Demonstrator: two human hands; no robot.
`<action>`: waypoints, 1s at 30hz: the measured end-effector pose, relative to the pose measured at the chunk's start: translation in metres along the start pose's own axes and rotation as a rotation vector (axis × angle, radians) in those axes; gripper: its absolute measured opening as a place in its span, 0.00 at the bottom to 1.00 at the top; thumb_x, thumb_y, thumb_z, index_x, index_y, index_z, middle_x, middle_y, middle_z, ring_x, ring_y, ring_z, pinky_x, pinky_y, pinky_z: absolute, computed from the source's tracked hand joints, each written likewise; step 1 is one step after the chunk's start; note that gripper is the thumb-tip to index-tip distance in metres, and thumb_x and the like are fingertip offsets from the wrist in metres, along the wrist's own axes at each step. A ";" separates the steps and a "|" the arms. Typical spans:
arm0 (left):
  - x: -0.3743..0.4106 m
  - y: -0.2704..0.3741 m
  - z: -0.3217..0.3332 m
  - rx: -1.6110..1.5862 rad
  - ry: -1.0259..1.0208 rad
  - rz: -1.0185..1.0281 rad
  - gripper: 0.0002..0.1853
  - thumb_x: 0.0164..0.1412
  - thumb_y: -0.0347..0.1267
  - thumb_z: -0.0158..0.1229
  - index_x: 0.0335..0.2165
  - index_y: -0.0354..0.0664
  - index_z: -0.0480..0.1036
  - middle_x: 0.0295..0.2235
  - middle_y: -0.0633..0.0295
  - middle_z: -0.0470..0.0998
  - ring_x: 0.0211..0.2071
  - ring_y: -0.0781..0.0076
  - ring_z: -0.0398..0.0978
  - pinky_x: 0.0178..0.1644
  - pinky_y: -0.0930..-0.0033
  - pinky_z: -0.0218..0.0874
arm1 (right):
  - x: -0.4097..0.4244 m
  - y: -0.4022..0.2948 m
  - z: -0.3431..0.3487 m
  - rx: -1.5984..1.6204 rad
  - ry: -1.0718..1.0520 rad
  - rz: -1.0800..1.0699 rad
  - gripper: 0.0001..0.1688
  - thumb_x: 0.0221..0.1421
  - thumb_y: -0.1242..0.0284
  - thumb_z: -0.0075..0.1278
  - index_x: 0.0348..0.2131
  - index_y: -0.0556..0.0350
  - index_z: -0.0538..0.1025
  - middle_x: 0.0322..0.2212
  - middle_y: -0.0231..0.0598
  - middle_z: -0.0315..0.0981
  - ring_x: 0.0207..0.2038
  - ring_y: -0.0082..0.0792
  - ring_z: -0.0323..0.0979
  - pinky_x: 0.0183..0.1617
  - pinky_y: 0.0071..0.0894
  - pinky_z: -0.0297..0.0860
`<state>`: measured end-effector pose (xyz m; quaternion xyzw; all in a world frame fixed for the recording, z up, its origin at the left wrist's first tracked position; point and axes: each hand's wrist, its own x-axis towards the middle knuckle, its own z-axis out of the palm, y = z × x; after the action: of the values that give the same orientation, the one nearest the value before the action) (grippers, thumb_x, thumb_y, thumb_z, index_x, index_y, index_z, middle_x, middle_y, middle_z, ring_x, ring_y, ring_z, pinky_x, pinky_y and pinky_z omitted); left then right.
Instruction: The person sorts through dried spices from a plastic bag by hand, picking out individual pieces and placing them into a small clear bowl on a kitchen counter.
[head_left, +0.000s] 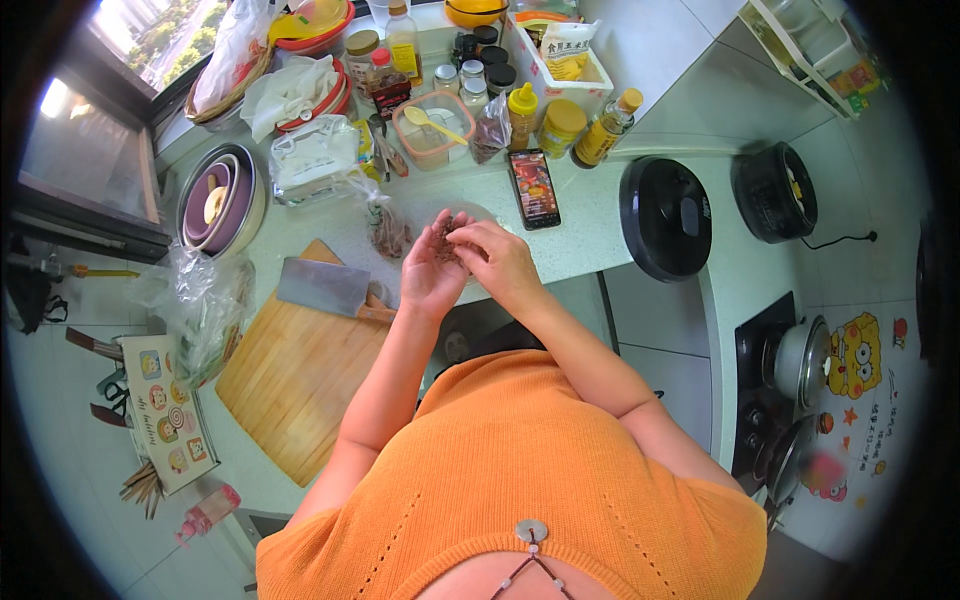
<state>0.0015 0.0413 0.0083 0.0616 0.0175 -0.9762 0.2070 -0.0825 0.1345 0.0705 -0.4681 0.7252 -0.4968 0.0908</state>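
Note:
My left hand (431, 281) is turned palm up and cupped around a small heap of reddish-brown dried bits (445, 244), possibly a spice. Over that palm, my right hand (501, 262) has its fingertips bent down at the heap; whether they pinch a piece is hidden. Behind both hands sits a pale, clear bowl (484, 212), mostly covered by them. Just left of them stands a clear plastic bag (386, 229) with similar reddish-brown contents. A cleaver (324, 286) lies on the wooden cutting board (300, 382), its handle close to my left wrist.
A lit phone (534, 189) lies right of my hands, then a black cooker lid (666, 219). Behind are an orange-rimmed container (433, 154) with a spoon, bottles and jars. Nested bowls (255, 210) and a plastic bag of greens (206, 322) stand left; pots (802, 360) sit far right.

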 end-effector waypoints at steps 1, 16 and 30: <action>0.000 0.000 0.001 -0.005 -0.002 -0.005 0.18 0.60 0.34 0.41 0.45 0.36 0.66 0.46 0.51 0.67 0.49 0.60 0.63 0.55 0.59 0.51 | 0.000 -0.002 -0.001 0.014 -0.009 0.021 0.09 0.42 0.77 0.53 0.29 0.53 0.75 0.28 0.36 0.71 0.28 0.36 0.70 0.32 0.29 0.67; 0.001 0.005 0.012 -0.113 0.026 -0.007 0.18 0.60 0.36 0.42 0.47 0.40 0.64 0.48 0.54 0.66 0.54 0.59 0.57 0.58 0.56 0.46 | -0.006 0.015 -0.021 0.068 0.017 0.145 0.10 0.43 0.79 0.52 0.31 0.54 0.74 0.29 0.35 0.70 0.22 0.27 0.67 0.29 0.24 0.65; 0.004 -0.003 0.010 -0.103 -0.077 -0.031 0.22 0.61 0.38 0.38 0.50 0.38 0.60 0.53 0.52 0.60 0.57 0.58 0.51 0.58 0.54 0.43 | 0.001 0.015 -0.024 -0.071 -0.072 0.076 0.10 0.41 0.77 0.54 0.30 0.54 0.75 0.26 0.32 0.69 0.19 0.24 0.63 0.25 0.22 0.63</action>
<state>-0.0043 0.0424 0.0174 0.0132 0.0609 -0.9788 0.1952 -0.1056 0.1503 0.0707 -0.4608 0.7559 -0.4497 0.1188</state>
